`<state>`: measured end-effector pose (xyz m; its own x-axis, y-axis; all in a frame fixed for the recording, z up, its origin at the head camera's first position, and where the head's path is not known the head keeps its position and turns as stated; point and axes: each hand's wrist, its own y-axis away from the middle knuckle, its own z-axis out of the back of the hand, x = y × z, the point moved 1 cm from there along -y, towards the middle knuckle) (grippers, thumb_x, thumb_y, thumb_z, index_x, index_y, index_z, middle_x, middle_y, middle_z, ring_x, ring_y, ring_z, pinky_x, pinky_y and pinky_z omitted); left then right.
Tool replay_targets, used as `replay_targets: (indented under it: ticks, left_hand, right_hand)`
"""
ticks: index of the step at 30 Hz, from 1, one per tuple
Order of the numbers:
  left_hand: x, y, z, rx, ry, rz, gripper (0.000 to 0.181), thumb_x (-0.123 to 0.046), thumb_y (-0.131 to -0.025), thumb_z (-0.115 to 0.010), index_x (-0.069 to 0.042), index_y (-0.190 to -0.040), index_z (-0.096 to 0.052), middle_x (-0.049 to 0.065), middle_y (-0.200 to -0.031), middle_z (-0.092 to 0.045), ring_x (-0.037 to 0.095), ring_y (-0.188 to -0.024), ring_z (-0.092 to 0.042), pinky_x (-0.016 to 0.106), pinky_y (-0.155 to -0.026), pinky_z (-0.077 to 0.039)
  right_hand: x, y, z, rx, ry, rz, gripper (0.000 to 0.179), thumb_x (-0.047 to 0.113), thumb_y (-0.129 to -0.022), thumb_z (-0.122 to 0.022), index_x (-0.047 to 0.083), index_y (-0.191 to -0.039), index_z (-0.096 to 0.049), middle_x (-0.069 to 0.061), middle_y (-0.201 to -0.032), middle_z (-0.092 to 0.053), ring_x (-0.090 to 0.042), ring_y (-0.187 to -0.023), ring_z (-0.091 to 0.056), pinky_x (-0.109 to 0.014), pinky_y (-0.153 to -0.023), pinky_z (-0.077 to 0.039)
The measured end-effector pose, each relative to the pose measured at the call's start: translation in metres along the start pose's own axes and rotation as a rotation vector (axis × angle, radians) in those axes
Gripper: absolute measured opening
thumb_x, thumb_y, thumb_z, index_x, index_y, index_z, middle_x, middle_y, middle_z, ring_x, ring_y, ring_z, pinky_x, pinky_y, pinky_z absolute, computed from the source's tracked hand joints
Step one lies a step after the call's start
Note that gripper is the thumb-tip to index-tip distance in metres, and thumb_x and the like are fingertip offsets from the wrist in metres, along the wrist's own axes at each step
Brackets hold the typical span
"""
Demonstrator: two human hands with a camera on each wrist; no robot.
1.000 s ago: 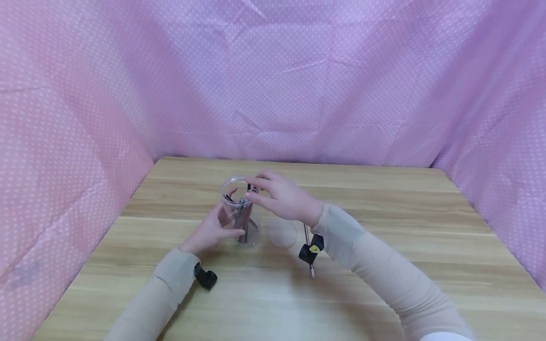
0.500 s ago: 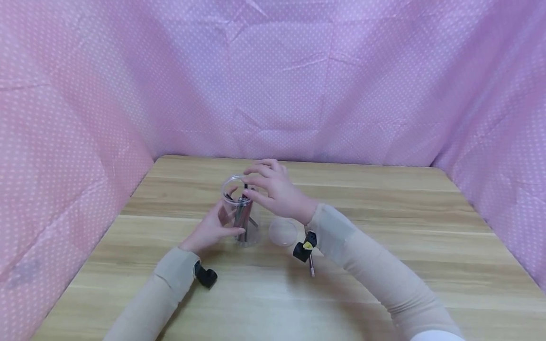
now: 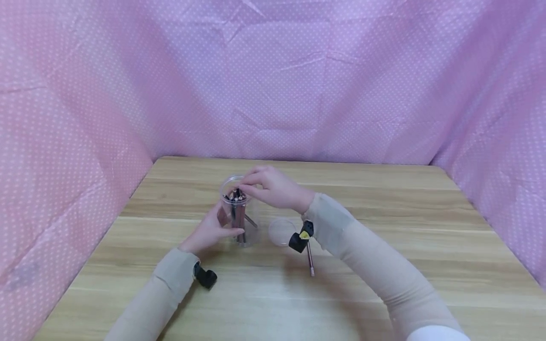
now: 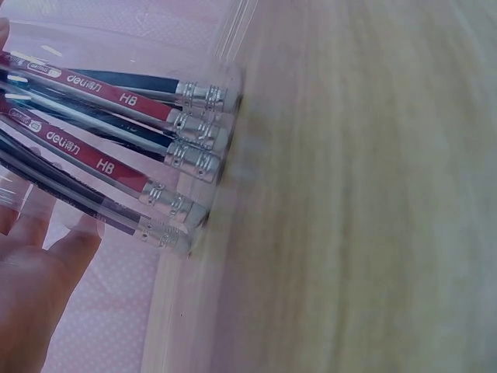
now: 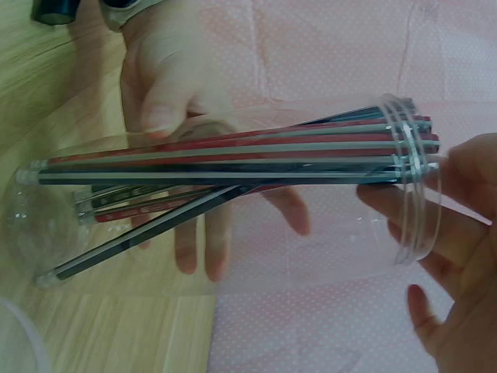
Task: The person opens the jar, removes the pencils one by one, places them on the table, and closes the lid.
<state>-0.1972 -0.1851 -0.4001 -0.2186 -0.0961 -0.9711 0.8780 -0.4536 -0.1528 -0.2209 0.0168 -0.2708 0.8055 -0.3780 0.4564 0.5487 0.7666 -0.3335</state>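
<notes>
My left hand [image 3: 209, 231] grips a tall clear plastic jar [image 3: 253, 235] from its left side, near the middle of the table. Several red and dark HB pencils [image 4: 116, 167] stand inside it, eraser ends down, most in a bundle. One dark pencil [image 5: 147, 237] leans across, apart from the bundle. At the jar's mouth, my right hand [image 3: 277, 188] has its thumb and fingers about the pencils' upper ends, with one finger reaching inside under them. Part of that pinch is hidden behind the clear wall in the right wrist view.
A round clear lid [image 3: 281, 232] lies on the wooden table [image 3: 239, 303] right of the jar. A single pencil [image 3: 311, 263] lies beyond it, partly under my right wrist. Pink dotted cloth [image 3: 273, 85] hangs behind and at both sides.
The pencils' upper ends have shifted left and gathered closer together in the jar. My right hand has moved slightly left with them. My left hand and the jar stay in place.
</notes>
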Motion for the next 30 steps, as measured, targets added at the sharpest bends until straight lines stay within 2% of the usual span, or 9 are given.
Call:
replay_targets:
  ticks: [3,6,11,15,21,24,30]
  left_hand:
    - [0.001,0.001,0.0,-0.001,-0.012,0.0,0.09,0.0,-0.076,-0.075,-0.012,-0.149,-0.022,0.012,-0.148,-0.039,0.024,-0.138,-0.032,0.047,-0.118,-0.019]
    - [0.001,0.001,0.0,0.004,-0.013,-0.009,0.089,0.0,-0.077,-0.075,-0.011,-0.148,-0.023,0.012,-0.148,-0.039,0.022,-0.138,-0.033,0.044,-0.118,-0.02]
    - [-0.001,0.002,0.0,0.006,-0.025,-0.002,0.088,-0.001,-0.077,-0.075,-0.013,-0.148,-0.024,0.01,-0.148,-0.04,0.018,-0.136,-0.035,0.023,-0.113,-0.029]
    - [-0.001,0.003,0.0,0.002,-0.031,0.006,0.087,-0.001,-0.077,-0.075,-0.012,-0.148,-0.024,0.011,-0.148,-0.039,0.022,-0.136,-0.035,0.011,-0.106,-0.033]
    - [0.0,0.002,0.001,0.002,-0.033,-0.021,0.082,0.001,-0.078,-0.074,-0.01,-0.145,-0.028,0.014,-0.144,-0.043,0.025,-0.133,-0.039,0.012,-0.103,-0.036]
    - [0.0,0.001,0.0,0.003,-0.04,-0.023,0.08,0.002,-0.078,-0.073,-0.008,-0.144,-0.029,0.015,-0.144,-0.043,0.023,-0.132,-0.041,0.012,-0.103,-0.037]
    - [0.0,0.003,0.0,0.005,-0.03,0.008,0.081,0.0,-0.077,-0.074,-0.008,-0.145,-0.028,0.015,-0.145,-0.042,0.034,-0.133,-0.036,0.01,-0.1,-0.038]
  right_hand:
    - [0.003,-0.006,0.0,0.064,-0.018,-0.064,0.027,0.005,-0.091,-0.054,0.008,-0.114,-0.069,-0.007,-0.105,-0.069,-0.014,-0.089,-0.058,-0.026,-0.079,-0.051]
    - [0.008,-0.013,0.001,0.09,0.002,-0.114,0.026,0.003,-0.089,-0.058,0.009,-0.111,-0.071,-0.003,-0.104,-0.071,-0.01,-0.085,-0.059,-0.019,-0.076,-0.05]
    - [0.018,-0.019,0.0,0.076,0.022,-0.195,0.022,0.007,-0.085,-0.068,0.012,-0.106,-0.073,0.0,-0.099,-0.074,-0.008,-0.089,-0.066,-0.017,-0.08,-0.052]
    - [0.021,-0.022,-0.004,0.037,0.009,-0.28,0.024,0.006,-0.08,-0.073,0.014,-0.102,-0.074,0.001,-0.095,-0.074,-0.01,-0.096,-0.067,-0.016,-0.081,-0.052]
    - [0.023,-0.024,-0.01,-0.011,-0.045,-0.372,0.025,0.004,-0.076,-0.076,0.014,-0.098,-0.075,0.001,-0.092,-0.075,-0.01,-0.092,-0.068,-0.015,-0.077,-0.052]
    - [0.022,-0.025,-0.01,-0.01,-0.056,-0.391,0.027,0.0,-0.075,-0.074,0.014,-0.098,-0.076,0.002,-0.09,-0.075,-0.01,-0.091,-0.068,-0.016,-0.077,-0.052]
    - [0.021,-0.024,-0.012,-0.01,-0.079,-0.393,0.027,-0.003,-0.076,-0.072,0.013,-0.097,-0.075,0.001,-0.09,-0.075,-0.01,-0.091,-0.068,-0.015,-0.077,-0.051]
